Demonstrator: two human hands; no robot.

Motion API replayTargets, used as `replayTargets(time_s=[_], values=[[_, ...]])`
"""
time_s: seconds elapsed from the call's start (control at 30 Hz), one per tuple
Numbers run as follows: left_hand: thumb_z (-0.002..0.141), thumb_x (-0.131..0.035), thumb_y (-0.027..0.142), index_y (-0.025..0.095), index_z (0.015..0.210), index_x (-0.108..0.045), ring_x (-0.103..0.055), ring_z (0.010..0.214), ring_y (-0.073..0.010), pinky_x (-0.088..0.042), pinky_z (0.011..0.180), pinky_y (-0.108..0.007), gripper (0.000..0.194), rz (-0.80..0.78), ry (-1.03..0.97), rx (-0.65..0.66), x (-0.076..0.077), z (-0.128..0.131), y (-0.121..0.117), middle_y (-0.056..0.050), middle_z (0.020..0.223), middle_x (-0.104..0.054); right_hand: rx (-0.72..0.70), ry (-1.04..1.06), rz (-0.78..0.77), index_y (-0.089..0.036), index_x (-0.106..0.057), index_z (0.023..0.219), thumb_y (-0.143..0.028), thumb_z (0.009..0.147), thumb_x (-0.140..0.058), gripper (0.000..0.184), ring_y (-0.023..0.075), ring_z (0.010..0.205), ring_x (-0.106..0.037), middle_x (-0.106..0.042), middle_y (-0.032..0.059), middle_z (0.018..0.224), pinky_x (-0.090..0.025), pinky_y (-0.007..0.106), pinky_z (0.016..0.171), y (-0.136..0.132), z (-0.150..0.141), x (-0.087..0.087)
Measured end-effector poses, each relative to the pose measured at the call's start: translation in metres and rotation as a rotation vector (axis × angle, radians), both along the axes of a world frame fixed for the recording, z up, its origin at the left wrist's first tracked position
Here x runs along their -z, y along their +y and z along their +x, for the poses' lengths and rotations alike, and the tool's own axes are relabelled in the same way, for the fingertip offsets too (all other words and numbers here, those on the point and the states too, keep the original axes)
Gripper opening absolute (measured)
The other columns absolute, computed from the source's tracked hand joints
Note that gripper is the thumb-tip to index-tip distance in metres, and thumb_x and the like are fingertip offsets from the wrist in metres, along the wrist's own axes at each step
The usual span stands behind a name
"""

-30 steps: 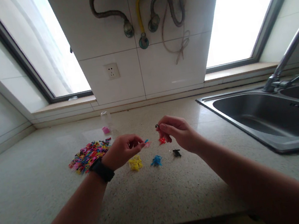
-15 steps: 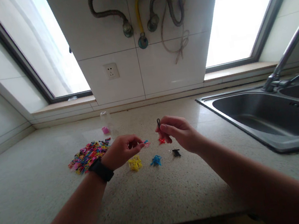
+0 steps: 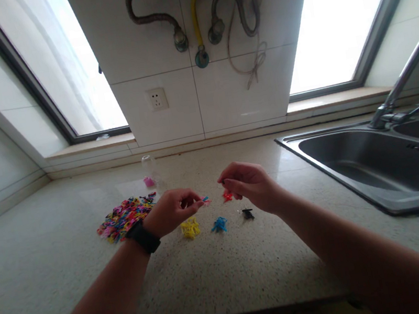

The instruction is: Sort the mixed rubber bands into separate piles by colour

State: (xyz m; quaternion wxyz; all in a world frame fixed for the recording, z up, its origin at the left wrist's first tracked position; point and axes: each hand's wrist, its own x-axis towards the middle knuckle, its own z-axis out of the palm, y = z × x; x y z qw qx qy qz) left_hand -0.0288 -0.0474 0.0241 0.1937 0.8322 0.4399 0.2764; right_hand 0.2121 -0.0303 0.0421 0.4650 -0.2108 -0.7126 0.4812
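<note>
My left hand (image 3: 170,212), with a black watch on the wrist, is pinched shut on a small blue and pink band (image 3: 205,199) above the speckled counter (image 3: 227,271). My right hand (image 3: 249,183) is closed in a pinch on a small black band that barely shows at its fingertips. Under my hands lie small sorted heaps: yellow bands (image 3: 190,228), blue bands (image 3: 218,224), black bands (image 3: 248,214) and red bands (image 3: 227,195). A big mixed pile of coloured bands (image 3: 126,218) lies left of my left hand.
A steel sink (image 3: 377,162) with a tap (image 3: 401,89) takes up the right side. A small clear jar with something pink inside (image 3: 148,171) stands behind the mixed pile. The tiled wall behind carries a socket (image 3: 157,99) and hoses (image 3: 195,16).
The black band that stuck up from my right fingers half a second ago is now drawn into the pinch. Both hands have stayed nearly in place.
</note>
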Motion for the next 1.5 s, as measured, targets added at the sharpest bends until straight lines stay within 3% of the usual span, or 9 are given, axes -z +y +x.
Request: replayTargets(time_s=[0.47, 0.63, 0.77, 0.9, 1.2, 1.5], values=[[0.090, -0.057, 0.043, 0.014, 0.089, -0.070, -0.042, 0.057, -0.0093, -0.032, 0.051, -0.020, 0.031, 0.006, 0.019, -0.001, 0.001, -0.002, 0.001, 0.002, 0.062, -0.053, 0.015, -0.099, 0.060, -0.018, -0.068, 0.089, -0.039, 0.080, -0.070, 0.023, 0.0072, 0.055, -0.048, -0.059, -0.0023, 0.066, -0.038, 0.022, 0.049, 0.014, 0.009, 0.008], [0.090, -0.057, 0.042, 0.014, 0.089, -0.070, -0.041, 0.057, -0.0092, -0.032, 0.051, -0.021, 0.031, 0.009, 0.035, -0.010, 0.001, -0.003, 0.001, 0.003, 0.061, -0.050, 0.015, -0.608, 0.303, -0.019, -0.072, 0.092, -0.035, 0.087, -0.062, 0.019, 0.0085, 0.058, -0.049, -0.063, -0.0006, 0.068, -0.035, 0.024, 0.055, 0.019, 0.030, -0.006], [0.090, -0.057, 0.042, 0.014, 0.089, -0.070, -0.041, 0.056, -0.0089, -0.032, 0.052, -0.021, 0.031, 0.009, 0.042, -0.003, 0.002, -0.003, 0.002, 0.003, 0.061, -0.051, -0.010, -1.023, 0.436, -0.021, -0.073, 0.086, -0.029, 0.086, -0.062, 0.014, 0.0096, 0.058, -0.050, -0.067, 0.0001, 0.069, -0.032, 0.025, 0.056, 0.025, 0.044, -0.010], [0.090, -0.057, 0.041, 0.013, 0.090, -0.069, -0.043, 0.057, -0.0087, -0.032, 0.052, -0.020, 0.030, 0.004, 0.045, 0.014, 0.003, -0.004, 0.003, 0.002, 0.063, -0.053, 0.005, -1.200, 0.388, -0.020, -0.073, 0.083, -0.030, 0.083, -0.063, 0.015, 0.0112, 0.059, -0.052, -0.067, 0.0017, 0.070, -0.032, 0.026, 0.056, 0.033, 0.053, -0.006], [0.091, -0.056, 0.042, 0.014, 0.090, -0.069, -0.043, 0.056, -0.0089, -0.032, 0.052, -0.021, 0.031, -0.010, 0.071, 0.025, 0.004, -0.004, 0.003, 0.003, 0.062, -0.052, -0.050, -1.330, 0.294, -0.021, -0.075, 0.084, -0.035, 0.080, -0.063, 0.018, 0.0125, 0.060, -0.054, -0.067, 0.0018, 0.071, -0.032, 0.027, 0.056, 0.032, 0.059, -0.005], [0.091, -0.057, 0.040, 0.015, 0.091, -0.070, -0.044, 0.057, -0.0091, -0.033, 0.053, -0.021, 0.028, 0.023, 0.093, 0.040, 0.003, -0.004, 0.003, 0.002, 0.063, -0.053, -0.057, -1.400, 0.312, -0.020, -0.075, 0.087, -0.037, 0.078, -0.066, 0.021, 0.0138, 0.063, -0.055, -0.068, 0.0029, 0.075, -0.033, 0.027, 0.056, 0.036, 0.059, 0.003]])
